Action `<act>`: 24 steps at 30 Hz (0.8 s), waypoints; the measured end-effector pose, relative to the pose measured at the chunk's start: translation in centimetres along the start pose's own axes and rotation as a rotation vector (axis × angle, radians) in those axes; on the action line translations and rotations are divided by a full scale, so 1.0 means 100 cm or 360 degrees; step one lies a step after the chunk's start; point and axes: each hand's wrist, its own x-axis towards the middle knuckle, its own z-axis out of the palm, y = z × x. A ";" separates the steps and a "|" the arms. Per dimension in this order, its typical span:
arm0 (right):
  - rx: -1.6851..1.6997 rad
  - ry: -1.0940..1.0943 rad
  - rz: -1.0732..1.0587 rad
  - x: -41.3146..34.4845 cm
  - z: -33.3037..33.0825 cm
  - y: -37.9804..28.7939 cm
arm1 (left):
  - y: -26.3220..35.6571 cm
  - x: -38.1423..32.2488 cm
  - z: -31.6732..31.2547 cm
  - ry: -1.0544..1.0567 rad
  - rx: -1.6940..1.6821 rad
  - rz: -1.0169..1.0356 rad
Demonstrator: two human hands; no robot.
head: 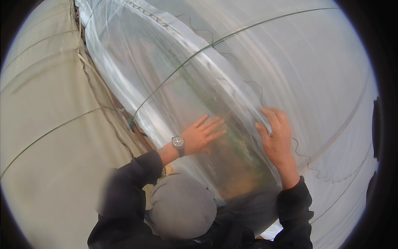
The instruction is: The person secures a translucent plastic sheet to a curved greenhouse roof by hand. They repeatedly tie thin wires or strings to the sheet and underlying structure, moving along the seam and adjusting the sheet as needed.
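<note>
Clear plastic film slopes before me, with blurred green and brown showing through. My left hand, a watch on its wrist, lies on it with spread fingers. My right hand is at the film's white folded edge, thumb and forefinger apart and curved. A thin wavy wire reaches this hand from above and emerges beyond its wrist side; whether the hand grips the wire is hidden. A green rope crosses the film above both hands and meets a rusty pipe at left.
Whitish sheeting spreads to the right, and dull beige sheeting to the left, with another rope across it. A rounded grey cloth form, apparently a cap, is between the dark sleeves at the bottom.
</note>
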 end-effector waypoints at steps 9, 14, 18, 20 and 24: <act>-0.0086 -0.0211 -0.0389 -0.015 0.047 -0.029 | 0.003 -0.011 0.010 -0.0195 0.0042 0.0182; -0.0093 -0.0652 -0.0271 -0.037 0.088 -0.018 | 0.009 -0.025 0.009 -0.0285 0.0018 0.0249; -0.0422 -0.0902 -0.0404 -0.045 0.110 0.000 | 0.011 -0.044 0.012 -0.0326 -0.0015 0.0264; -0.0415 -0.0991 -0.0418 -0.051 0.118 0.001 | 0.013 -0.053 0.017 -0.0323 0.0027 0.0276; -0.0458 -0.1009 -0.0490 -0.060 0.134 0.003 | 0.012 -0.065 0.034 -0.0253 0.0150 0.0331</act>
